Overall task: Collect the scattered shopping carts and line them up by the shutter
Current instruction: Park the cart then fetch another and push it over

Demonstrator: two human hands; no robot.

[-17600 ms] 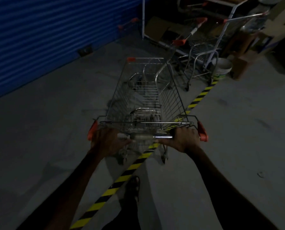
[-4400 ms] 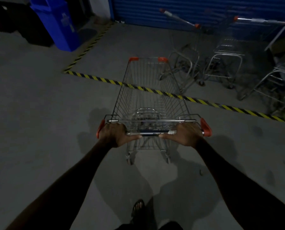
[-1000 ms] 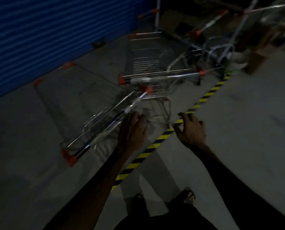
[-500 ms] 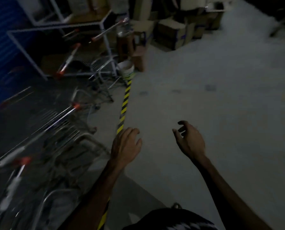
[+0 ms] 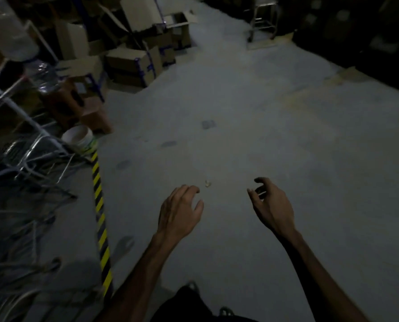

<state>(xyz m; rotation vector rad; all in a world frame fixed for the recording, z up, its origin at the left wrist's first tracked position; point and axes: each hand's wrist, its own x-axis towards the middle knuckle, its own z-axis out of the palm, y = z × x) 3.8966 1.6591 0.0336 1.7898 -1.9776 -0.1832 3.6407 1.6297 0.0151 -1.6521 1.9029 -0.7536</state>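
Observation:
Blurred metal frames of shopping carts (image 5: 29,163) fill the left edge of the view, left of a yellow-and-black floor stripe (image 5: 101,219). My left hand (image 5: 180,212) hovers over bare concrete floor with loosely curled fingers and holds nothing. My right hand (image 5: 273,205) hangs beside it, fingers relaxed and spread, also empty. Both hands are well to the right of the carts and touch none of them. The shutter is out of view.
A white bucket (image 5: 80,138) stands at the stripe's far end. Cardboard boxes (image 5: 133,61) are piled at the back left beside a metal rack (image 5: 12,98). A metal stool or frame (image 5: 262,19) stands at the far back. Grey concrete floor (image 5: 240,126) stretches ahead.
The view has swung right, away from the shutter and carts, toward the floor and boxes. My left hand left the cart handle it touched a second ago; both hands hang free.

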